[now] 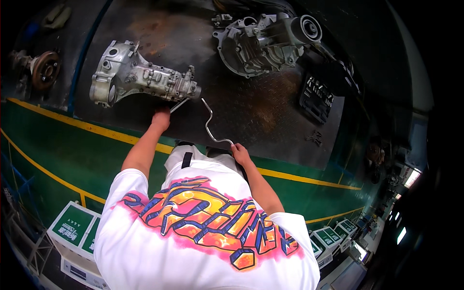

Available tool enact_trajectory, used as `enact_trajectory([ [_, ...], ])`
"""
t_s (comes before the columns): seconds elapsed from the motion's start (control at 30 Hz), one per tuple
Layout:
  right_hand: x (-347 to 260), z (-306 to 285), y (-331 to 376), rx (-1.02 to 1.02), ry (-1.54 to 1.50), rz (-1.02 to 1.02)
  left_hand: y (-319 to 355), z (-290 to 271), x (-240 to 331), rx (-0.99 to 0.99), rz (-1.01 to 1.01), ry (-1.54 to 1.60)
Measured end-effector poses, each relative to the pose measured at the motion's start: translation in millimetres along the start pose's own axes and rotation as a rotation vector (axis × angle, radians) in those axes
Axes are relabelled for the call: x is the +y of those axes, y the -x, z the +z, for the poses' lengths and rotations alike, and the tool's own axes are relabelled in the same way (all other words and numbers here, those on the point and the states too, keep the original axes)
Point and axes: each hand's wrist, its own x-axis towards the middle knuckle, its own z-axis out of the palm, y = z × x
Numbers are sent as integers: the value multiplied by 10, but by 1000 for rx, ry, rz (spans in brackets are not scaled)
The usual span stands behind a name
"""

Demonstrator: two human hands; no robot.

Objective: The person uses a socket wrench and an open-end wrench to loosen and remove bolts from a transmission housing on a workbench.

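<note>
A silver gearbox housing (137, 75) lies on the dark checker-plate bench (261, 116). A bent metal crank wrench (208, 123) reaches from the housing's narrow end back toward me. My left hand (161, 118) sits just below that end, fingers closed around the short straight shaft of the wrench. My right hand (239, 152) grips the wrench's near handle at the bench's front edge. My white T-shirt with an orange and blue print fills the lower picture.
A second, larger gearbox casing (263, 41) rests at the back of the bench. A black socket tray (316, 96) lies to the right. A rusty brake hub (44, 70) stands far left. Green floor with yellow lines (96, 128) and white-green boxes (72, 227) lie below.
</note>
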Motion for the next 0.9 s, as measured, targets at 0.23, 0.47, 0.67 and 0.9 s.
enact_trajectory([
  [0.23, 22, 587, -418, 26, 275, -160, 337, -180, 206, -77, -197, 387],
  [0.47, -478, 849, -520, 65, 203, -227, 556, -53, 64, 199, -574, 1003],
  [0.67, -540, 802, -327, 42, 212, -370, 542, -172, 264, 288, -69, 209],
  [0.9, -479, 554, 22, -114, 89, -271, 278, -136, 370, -246, 51, -119],
])
